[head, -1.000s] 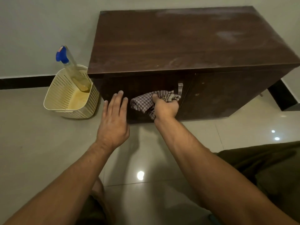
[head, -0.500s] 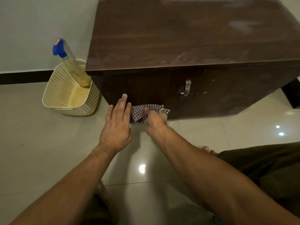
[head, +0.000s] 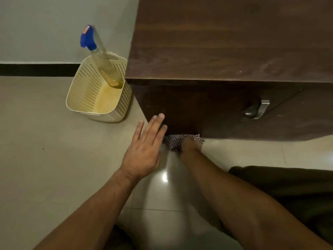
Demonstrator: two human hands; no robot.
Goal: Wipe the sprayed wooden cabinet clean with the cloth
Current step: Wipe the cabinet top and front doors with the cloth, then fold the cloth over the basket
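The dark brown wooden cabinet (head: pixel 225 51) fills the upper right, with a metal handle (head: pixel 259 110) on its front door. My right hand (head: pixel 191 144) presses a checked cloth (head: pixel 173 142) against the very bottom edge of the cabinet's left door, where it meets the floor; the fingers are mostly hidden behind the cloth. My left hand (head: pixel 146 147) is flat and open, fingers together, its fingertips resting against the lower left of the cabinet front, just left of the cloth.
A cream perforated plastic basket (head: pixel 79 98) stands on the tiled floor left of the cabinet, against the wall. A spray bottle (head: pixel 100 56) with a blue nozzle leans in it. My dark-clothed leg (head: pixel 288 186) lies at lower right.
My right hand has dragged the cloth down the door from beside the handle to the bottom edge. The left hand stayed flat on the front, and my head came closer and lower.
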